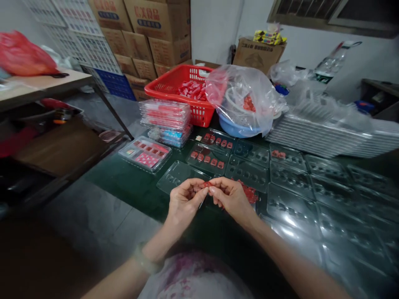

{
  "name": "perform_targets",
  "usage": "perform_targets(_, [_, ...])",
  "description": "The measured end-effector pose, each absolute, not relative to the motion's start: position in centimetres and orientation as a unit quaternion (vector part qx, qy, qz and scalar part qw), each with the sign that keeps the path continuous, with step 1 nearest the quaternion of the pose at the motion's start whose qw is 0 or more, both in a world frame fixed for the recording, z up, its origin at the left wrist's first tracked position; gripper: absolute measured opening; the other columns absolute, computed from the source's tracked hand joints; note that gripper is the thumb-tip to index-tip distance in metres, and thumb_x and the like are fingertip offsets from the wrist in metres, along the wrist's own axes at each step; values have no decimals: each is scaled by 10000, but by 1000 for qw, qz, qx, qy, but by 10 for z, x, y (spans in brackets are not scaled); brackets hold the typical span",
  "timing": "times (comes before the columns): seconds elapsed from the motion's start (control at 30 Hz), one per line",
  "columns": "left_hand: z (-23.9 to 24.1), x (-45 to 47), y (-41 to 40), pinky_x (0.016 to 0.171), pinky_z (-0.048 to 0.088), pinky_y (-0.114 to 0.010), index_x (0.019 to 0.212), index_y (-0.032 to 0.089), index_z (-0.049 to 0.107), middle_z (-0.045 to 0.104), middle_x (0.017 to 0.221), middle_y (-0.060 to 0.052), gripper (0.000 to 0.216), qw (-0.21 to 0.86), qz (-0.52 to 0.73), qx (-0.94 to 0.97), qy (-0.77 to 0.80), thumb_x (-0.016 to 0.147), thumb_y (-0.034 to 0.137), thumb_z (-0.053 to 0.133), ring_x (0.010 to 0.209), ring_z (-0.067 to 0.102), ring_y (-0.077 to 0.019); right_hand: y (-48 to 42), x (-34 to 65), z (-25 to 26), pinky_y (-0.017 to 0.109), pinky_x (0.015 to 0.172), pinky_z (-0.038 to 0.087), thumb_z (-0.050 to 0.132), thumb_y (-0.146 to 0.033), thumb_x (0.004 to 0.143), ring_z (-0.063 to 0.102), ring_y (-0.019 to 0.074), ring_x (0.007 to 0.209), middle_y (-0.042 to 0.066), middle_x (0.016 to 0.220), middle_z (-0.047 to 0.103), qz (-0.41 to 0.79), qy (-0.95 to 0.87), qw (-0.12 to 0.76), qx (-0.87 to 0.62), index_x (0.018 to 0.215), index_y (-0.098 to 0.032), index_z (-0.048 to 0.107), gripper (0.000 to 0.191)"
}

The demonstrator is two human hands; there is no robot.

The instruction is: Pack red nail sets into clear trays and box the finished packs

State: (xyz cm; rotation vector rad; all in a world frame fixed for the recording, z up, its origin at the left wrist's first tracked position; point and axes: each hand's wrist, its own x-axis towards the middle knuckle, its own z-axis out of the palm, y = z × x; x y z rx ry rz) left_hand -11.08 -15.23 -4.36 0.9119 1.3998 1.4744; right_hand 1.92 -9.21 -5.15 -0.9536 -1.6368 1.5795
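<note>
Both hands meet above the green table. My left hand [188, 197] and my right hand [229, 193] pinch one small red piece [207, 184] between thumbs and fingertips; its exact kind cannot be made out. Partly hidden behind my right hand lies a heap of red pieces [251, 193]. Just beyond the hands, a clear plastic tray [174, 174] has vacant wells. Farther back, another clear tray holds a row of small red pieces [207, 159], and a similar row [218, 141] sits in the tray behind it.
Many clear trays [293, 203] spread across the right side. A filled pack [145, 153] lies left, near a stack of packs [166, 118]. Behind stand a red basket [199, 110], a blue basin [233, 126] under plastic film, and stacked trays [324, 135]. Cartons [149, 20] stand at the back.
</note>
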Motion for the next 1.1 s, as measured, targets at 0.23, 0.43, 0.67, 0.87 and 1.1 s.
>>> perform_targets(0.23, [-54,-130,-161,467,346,-178,748,143,662,619,692,-15,168,453,630,277,567,676,289,701,520,447,-69,-97,-12,-57,186,448,382,603,-259,742,482,70,473,-47,576,540,585,-647,337,-354,792,-175,577,101])
perform_targets(0.43, [-54,-140,-164,466,299,-183,736,130,638,580,643,-12,183,530,641,234,504,708,308,674,488,401,-57,-99,-15,-45,199,454,402,593,-295,752,497,80,473,-38,543,544,623,-636,302,-341,814,-162,610,148])
perform_targets(0.67, [-54,-142,-168,538,338,-206,722,146,598,523,838,-18,140,513,628,343,474,767,278,615,588,432,-72,-97,-8,-42,195,449,400,671,-274,692,511,76,511,-23,634,585,728,-557,283,-282,763,-164,594,152])
perform_targets(0.87, [-48,-147,-169,729,386,-244,706,154,592,496,902,-39,128,415,588,435,541,782,257,602,828,482,-144,-102,-12,-39,172,385,349,668,-247,673,455,57,445,-45,587,556,715,-554,285,-319,754,-168,551,163])
perform_targets(1.1, [-51,-147,-171,719,371,-241,720,159,577,480,893,-26,101,441,614,409,511,780,235,605,802,465,-131,-103,-15,-46,168,369,303,683,-240,669,424,35,448,-23,712,577,755,-523,270,-287,822,-168,584,196])
